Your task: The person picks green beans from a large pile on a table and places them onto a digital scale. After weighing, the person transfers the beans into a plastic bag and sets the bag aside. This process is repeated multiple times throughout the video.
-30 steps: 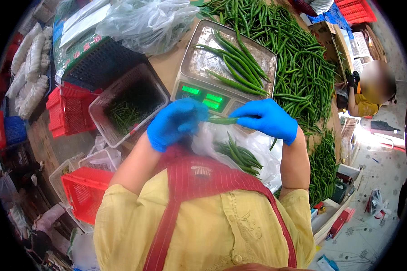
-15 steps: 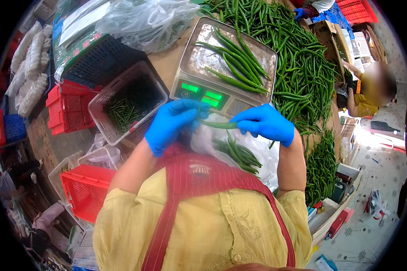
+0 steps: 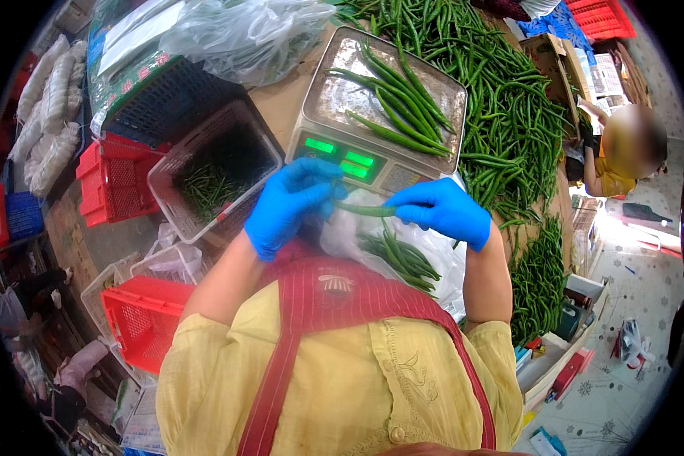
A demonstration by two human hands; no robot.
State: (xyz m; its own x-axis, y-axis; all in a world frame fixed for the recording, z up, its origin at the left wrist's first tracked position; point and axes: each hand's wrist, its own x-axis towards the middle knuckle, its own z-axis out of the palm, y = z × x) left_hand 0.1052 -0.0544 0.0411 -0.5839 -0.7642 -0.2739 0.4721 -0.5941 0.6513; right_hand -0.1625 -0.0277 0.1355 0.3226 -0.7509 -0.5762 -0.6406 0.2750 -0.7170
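Green chili pepper [image 3: 366, 210], qty 1, is positioned btwn the two gloved hands, ahead of the wearer's chest and just below the scale panel. Clock dirs. are taken from this pepper.

Left hand [image 3: 290, 204], blue glove, at 9 o'clock: thumb and fingertips are closed on the pepper's L end. Right hand [image 3: 444, 214], blue glove, at 3 o'clock: thumb and forefinger pinch the R end. Pepper lies approx. level btwn them.

Scale [image 3: 342, 57] is at 12 o'clock; its panel is lit green. Loose peppers [image 3: 406, 106] lie on the metal pan, grouped side by side, most w/ lower ends toward 1 o'clock. Clear plastic bag [image 3: 450, 254] is at approx. 4–5 o'clock, w/ bagged peppers [image 3: 403, 262] on it or in it (cannot tell which).

Large pepper heap [image 3: 505, 114] is at 2 o'clock, alongside the scale; a further heap [image 3: 539, 289] is at 4 o'clock.

Pale crate [image 3: 167, 204], btwn 9 and 10 o'clock, contains thin green pcs. Red crate [image 3: 148, 323] is at 8 o'clock. Plastic bags [image 3: 251, 38] are at 11 o'clock. Co-worker [image 3: 608, 175], yellow top, is near 3 o'clock, well apart.
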